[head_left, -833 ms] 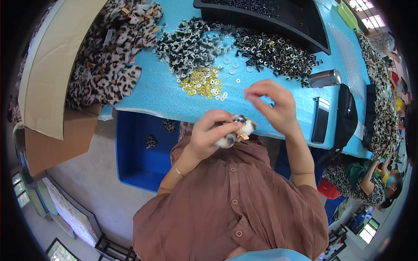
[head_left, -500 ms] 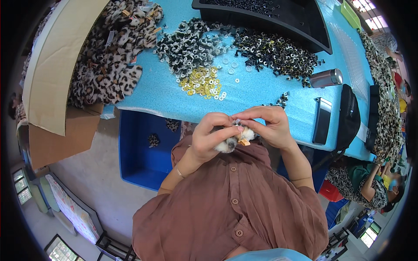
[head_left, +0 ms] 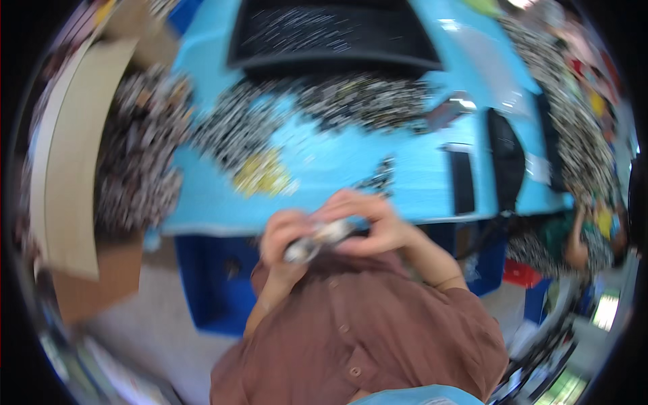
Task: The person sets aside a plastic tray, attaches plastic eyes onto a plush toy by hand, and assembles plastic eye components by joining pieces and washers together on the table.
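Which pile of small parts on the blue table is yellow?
The yellow pile just beyond the left hand; the grey-white pile, large dark pile and small dark cluster aren't yellow overall.

Plush piece [head_left: 332, 231]: white with grey and dark patches, blurred. Button-front shirt [head_left: 398, 324]: plain brown. Table covering [head_left: 418, 172]: light blue. Tray [head_left: 337, 62]: black. Washer pile [head_left: 260, 173]: yellow with some white. Fur heap [head_left: 138, 152]: mottled brown, black and pale. Cardboard box [head_left: 77, 162]: tan. Plastic bin [head_left: 196, 287]: deep blue. Bag [head_left: 505, 158]: black.

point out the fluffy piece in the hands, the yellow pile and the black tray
Fluffy piece [head_left: 331, 232]: head view, on its pale part.
Yellow pile [head_left: 260, 173]: head view, near its middle.
Black tray [head_left: 341, 66]: head view, on its near wall.
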### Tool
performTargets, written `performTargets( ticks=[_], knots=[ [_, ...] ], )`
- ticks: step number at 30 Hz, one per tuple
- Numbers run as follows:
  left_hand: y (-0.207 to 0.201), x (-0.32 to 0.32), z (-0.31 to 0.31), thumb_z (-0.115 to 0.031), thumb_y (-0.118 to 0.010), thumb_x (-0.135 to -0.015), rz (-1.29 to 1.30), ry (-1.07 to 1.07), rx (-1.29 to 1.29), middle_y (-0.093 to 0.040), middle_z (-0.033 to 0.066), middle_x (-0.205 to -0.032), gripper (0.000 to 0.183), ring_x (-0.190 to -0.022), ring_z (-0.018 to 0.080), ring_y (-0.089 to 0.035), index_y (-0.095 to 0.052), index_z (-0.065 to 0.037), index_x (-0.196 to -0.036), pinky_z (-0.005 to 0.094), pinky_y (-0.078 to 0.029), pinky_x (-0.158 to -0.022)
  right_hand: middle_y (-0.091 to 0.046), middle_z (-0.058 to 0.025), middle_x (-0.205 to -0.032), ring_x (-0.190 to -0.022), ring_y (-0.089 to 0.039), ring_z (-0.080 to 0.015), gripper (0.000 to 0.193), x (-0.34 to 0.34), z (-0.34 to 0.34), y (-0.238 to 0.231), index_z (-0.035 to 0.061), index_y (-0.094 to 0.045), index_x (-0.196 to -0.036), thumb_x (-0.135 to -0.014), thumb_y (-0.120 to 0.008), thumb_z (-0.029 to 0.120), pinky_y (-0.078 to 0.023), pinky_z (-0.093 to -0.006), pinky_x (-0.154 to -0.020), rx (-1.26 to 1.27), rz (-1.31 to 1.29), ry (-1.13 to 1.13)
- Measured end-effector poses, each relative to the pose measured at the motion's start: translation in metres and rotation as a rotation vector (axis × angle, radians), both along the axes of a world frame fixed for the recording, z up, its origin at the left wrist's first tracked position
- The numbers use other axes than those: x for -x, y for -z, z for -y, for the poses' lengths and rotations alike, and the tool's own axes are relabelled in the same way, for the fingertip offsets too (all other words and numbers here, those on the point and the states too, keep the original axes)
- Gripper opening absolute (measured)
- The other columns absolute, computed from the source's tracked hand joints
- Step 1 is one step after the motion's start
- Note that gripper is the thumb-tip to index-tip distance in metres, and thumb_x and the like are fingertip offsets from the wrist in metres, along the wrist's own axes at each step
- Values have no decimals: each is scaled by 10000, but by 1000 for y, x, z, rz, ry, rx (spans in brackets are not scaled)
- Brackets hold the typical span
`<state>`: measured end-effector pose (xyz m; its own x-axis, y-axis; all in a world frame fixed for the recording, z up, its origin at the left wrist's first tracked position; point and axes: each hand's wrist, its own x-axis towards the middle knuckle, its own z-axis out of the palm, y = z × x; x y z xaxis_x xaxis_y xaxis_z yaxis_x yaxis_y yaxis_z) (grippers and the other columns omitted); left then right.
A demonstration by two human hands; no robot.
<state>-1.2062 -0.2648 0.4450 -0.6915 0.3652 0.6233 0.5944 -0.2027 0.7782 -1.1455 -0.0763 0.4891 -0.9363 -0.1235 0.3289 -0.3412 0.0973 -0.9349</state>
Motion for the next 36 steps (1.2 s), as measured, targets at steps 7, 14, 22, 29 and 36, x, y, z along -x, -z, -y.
performTargets(
  ticks=[7, 14, 22, 29, 36],
  knots=[
    [19, -2, -10, -120, -522, -924, 702, 62, -318, -598, 90, -896, 123, -785, 168, -576, -532, -7, -972, 290, -481, -729, -622, -58, -939, -910, -575, -145, 289, 9, 48, 30, 27, -683, -1005, -730, -770, 52, -425, -271, -828, 515, 105, 223],
    [-7, -13, -31, -192, -556, -907, 673, -51, -153, -509, 42, -876, 199, -765, 115, -507, -499, -21, -992, 246, -408, -678, -614, -53, -946, -929, -558, -141, 288, 8, 49, 32, 12, -667, -1119, -838, -681, 72, -411, -269, -858, 649, 29, 191],
    [-4, -9, -28, -184, -518, -917, 623, -32, -214, -524, 79, -968, 249, -833, 141, -537, -487, -27, -1107, 281, -442, -738, -589, -58, -979, -948, -546, -140, 319, 14, 52, 26, 22, -643, -1179, -862, -637, 54, -410, -263, -851, 593, -58, 152],
    [26, -6, -27, -123, -512, -922, 618, -129, -218, -529, 133, -1065, 297, -914, 215, -565, -427, 5, -1177, 342, -472, -814, -580, -58, -918, -878, -556, -137, 265, 8, 64, 29, 17, -654, -1126, -865, -606, 10, -427, -250, -775, 473, 29, 403],
    [9, -17, -13, -164, -591, -911, 524, -112, -198, -482, 114, -1026, 257, -920, 199, -539, -470, 19, -1046, 341, -482, -748, -641, -68, -981, -948, -583, -138, 246, -1, 49, 30, 14, -659, -1123, -923, -602, 145, -443, -270, -841, 541, 240, 186]
  ],
)
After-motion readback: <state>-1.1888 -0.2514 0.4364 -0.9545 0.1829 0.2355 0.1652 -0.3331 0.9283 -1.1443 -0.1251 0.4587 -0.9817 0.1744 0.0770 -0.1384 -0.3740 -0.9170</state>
